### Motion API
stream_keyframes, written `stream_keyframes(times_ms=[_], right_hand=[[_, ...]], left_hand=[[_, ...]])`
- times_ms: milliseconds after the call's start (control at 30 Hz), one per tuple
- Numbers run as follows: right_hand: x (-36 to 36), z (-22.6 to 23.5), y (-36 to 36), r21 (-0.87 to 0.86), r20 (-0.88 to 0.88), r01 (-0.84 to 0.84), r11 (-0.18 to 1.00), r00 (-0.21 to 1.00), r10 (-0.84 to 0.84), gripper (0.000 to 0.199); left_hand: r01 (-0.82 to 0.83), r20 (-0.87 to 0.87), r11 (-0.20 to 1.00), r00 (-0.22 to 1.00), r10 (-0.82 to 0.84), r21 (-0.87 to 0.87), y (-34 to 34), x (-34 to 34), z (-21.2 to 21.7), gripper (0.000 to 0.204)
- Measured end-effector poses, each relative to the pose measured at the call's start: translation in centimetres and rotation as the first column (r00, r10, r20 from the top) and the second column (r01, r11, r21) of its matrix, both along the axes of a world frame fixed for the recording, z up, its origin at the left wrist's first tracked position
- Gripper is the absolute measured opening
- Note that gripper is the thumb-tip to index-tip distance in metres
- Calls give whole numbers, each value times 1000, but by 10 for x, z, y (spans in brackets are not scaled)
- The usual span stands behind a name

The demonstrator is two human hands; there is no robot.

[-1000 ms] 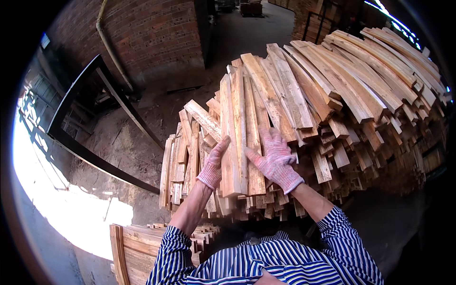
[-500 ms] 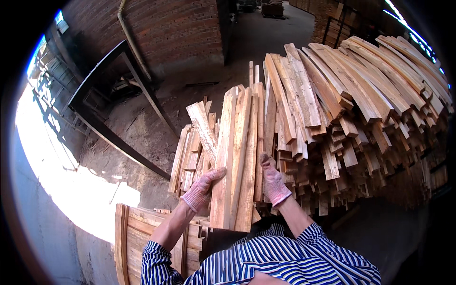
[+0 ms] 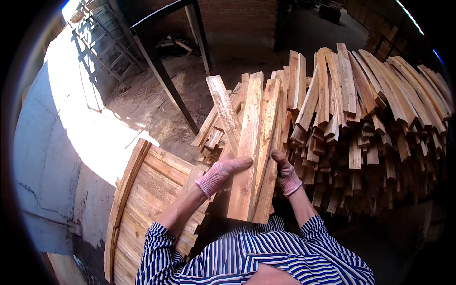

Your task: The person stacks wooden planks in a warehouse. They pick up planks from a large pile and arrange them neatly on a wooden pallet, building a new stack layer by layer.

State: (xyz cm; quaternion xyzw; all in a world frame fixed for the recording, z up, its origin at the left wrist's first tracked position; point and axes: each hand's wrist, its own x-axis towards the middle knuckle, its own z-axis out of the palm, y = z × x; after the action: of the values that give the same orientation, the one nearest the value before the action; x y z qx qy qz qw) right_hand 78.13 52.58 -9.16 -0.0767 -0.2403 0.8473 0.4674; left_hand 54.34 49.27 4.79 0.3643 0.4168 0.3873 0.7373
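Note:
Two or so long, rough-sawn wooden boards (image 3: 251, 147) lie side by side between my hands, their near ends close to my striped shirt. My left hand (image 3: 227, 172), in a pinkish, soiled knit glove, grips their left edge with the thumb on top. On the right edge, my right hand (image 3: 286, 175) in a matching glove is closed with its thumb up; its fingers are hidden under the wood. A paler, speckled board (image 3: 223, 107) slants behind the left side of the held boards.
To my right is a large, uneven pile of boards (image 3: 349, 102). A neat stack of boards (image 3: 154, 194) with an upright edge piece stands at lower left. Beyond are a dark metal frame (image 3: 166, 78), a ladder (image 3: 111, 54) and a brick wall (image 3: 242, 28).
My view has swung left, bringing more of the lower-left stack into sight. The boards between my hands have come away from the pile's edge, with both hands still gripping them.

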Motion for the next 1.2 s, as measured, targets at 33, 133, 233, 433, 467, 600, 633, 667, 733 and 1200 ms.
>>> stream_keyframes(times_ms=[33, 133, 233, 433, 467, 600, 633, 667, 733, 1200], right_hand=[[9, -25, 2, 47, -124, -100, 994, 987, 105, 51], [0, -41, -6, -15, 303, 78, 997, 950, -70, 38], [-65, 92, -31, 381, 680, -105, 918, 705, -201, 73], [-182, 205, -35, 631, 591, -173, 757, 740, -323, 48], [-202, 217, -39, 717, 637, -219, 662, 592, -494, 53], [-291, 232, -42, 715, 413, -186, 674, 890, -192, 57], [-306, 231, -39, 702, 460, -236, 672, 871, -174, 57], [-319, 234, -29, 700, 465, -318, 640, 882, -71, 58], [-368, 247, -25, 710, 457, -494, 503, 866, 205, 61], [-458, 199, -101, 596, 781, -792, -133, 610, -135, 37]], left_hand=[[13, -10, 999, 1000, -14, -48, -7, -8, -4, 72], [-47, 85, 990, 996, 36, 135, -39, -26, 8, 90], [-200, -11, 935, 977, 212, 291, -72, -83, 21, 119], [-389, -133, 605, 757, 640, 695, -90, -138, 148, 145], [-388, -135, 570, 731, 669, 724, -102, -157, 158, 141], [-434, -231, 472, 500, 835, 768, -141, -209, 187, 122], [-474, -247, 450, 430, 868, 757, -146, -217, 194, 122], [-509, -260, 428, 368, 893, 747, -148, -225, 201, 122], [-306, -158, 275, 355, 921, 912, -167, -288, 152, 128], [-521, -85, 164, 173, 981, 837, -267, -348, 22, 113]])
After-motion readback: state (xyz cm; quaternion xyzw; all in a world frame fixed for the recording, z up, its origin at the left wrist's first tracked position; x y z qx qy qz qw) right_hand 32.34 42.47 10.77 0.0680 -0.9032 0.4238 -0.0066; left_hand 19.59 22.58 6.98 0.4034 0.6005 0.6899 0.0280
